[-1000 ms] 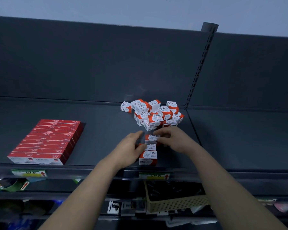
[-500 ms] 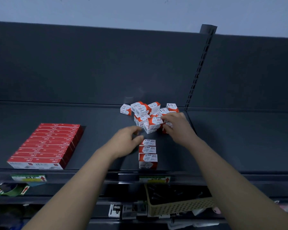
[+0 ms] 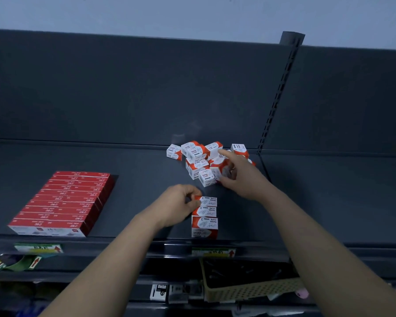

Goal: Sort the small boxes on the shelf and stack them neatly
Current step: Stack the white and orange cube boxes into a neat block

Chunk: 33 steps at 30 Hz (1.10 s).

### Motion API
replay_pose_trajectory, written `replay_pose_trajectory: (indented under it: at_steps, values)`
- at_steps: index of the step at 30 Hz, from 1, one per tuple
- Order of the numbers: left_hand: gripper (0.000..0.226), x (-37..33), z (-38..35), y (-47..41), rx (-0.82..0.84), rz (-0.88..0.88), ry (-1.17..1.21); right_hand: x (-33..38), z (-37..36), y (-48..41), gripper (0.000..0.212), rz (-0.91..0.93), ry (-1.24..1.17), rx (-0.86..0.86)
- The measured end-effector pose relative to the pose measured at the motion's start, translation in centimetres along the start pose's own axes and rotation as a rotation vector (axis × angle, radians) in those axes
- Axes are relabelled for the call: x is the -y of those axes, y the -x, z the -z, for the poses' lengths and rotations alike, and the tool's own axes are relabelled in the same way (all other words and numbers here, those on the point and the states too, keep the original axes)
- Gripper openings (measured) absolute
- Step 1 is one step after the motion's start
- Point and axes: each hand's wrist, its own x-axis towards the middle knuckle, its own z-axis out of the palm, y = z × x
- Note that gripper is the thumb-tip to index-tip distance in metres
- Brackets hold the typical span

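The small white-and-red cardboard boxes (image 3: 198,160), heaped at the back of the dark matt metal shelf (image 3: 135,193), are judged light, stiff and smooth, best pinched across opposite flat faces. The rearmost box (image 3: 207,200) of the aligned front row is pinched by the curled fingers of the left hand (image 3: 180,205); whether anything is gripped by the right hand (image 3: 240,179), set among the heap, cannot be told.

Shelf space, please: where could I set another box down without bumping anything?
Bare shelf lies between the red packs and the row of boxes, and right of that row. Crowded: the pile at the back, under the right hand.
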Motion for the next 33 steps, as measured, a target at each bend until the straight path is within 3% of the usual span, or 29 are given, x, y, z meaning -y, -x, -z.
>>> replay_pose_trajectory:
  at_steps: [4, 8, 15, 17, 21, 28, 33]
  values:
    - [0.006, 0.3, -0.3, 0.1, -0.015, -0.009, 0.012, -0.9, -0.5, 1.6, 0.045, -0.063, -0.257, 0.025]
    - [0.011, 0.3, -0.3, 0.1, -0.042, 0.006, 0.018, -1.4, -1.7, 1.8, 0.039, -0.209, -0.44, -0.002]
    - [0.051, 0.2, -0.2, 0.3, -0.037, 0.076, 0.014, -0.9, -3.1, 2.3, 0.024, -0.225, -0.292, 0.13]
    - [0.048, 0.0, -0.2, 0.3, -0.015, 0.058, 0.04, -0.7, -3.2, 2.3, 0.015, -0.237, -0.367, 0.141]
    - [0.031, -0.4, -0.2, 0.3, -0.009, 0.026, 0.085, -0.6, -3.8, 2.0, 0.022, -0.228, -0.346, 0.145]
    - [0.036, -0.4, -0.4, 0.3, -0.047, 0.093, 0.083, -0.7, -3.8, 2.8, 0.027, -0.195, -0.403, 0.161]
    - [0.037, -1.3, -0.7, 0.3, -0.098, 0.007, -0.108, -1.6, -2.8, 3.4, 0.028, -0.098, -0.037, -0.023]
